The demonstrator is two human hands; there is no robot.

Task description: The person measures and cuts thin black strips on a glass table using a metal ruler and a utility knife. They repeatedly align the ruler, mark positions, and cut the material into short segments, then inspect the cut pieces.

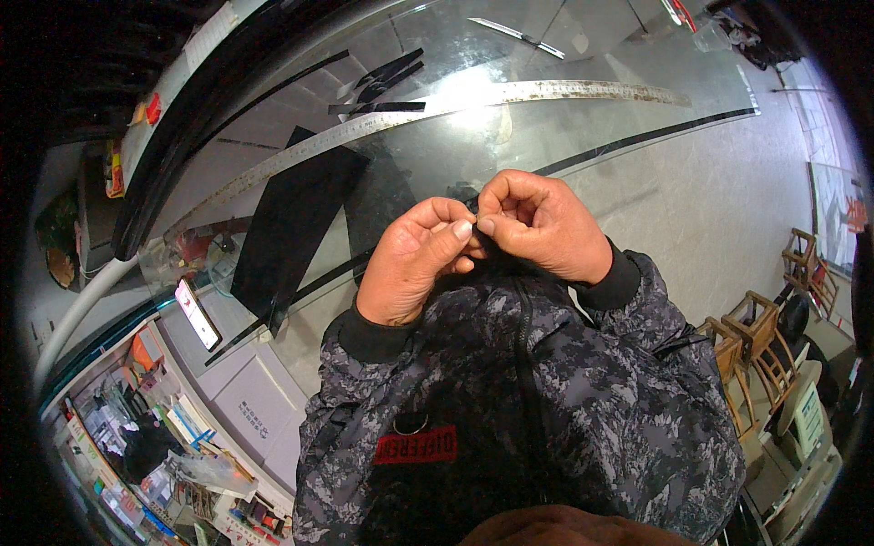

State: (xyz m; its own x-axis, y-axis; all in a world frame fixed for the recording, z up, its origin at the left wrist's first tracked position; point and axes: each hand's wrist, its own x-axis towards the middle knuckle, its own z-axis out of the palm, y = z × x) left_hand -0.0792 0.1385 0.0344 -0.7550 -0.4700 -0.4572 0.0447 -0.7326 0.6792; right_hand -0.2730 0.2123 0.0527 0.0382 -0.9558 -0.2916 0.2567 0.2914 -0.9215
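My left hand (417,259) and my right hand (543,223) meet in front of my chest, fingertips close together. Both are closed in a pinch, thumb against curled fingers. Whatever they pinch is too small and dark to make out against my jacket. Beyond them lies a glass tabletop (583,118). A black sheet (299,214) rests on it to the left of my left hand. Across the glass runs a long, worn steel ruler (601,90), partly lying over the sheet's far end.
A utility knife (517,37) lies at the far side of the glass. Several black strips (387,80) are left of it. A phone (198,315) sits by the left edge, above an open drawer (86,441) of clutter. Wooden stools (751,328) stand at the right.
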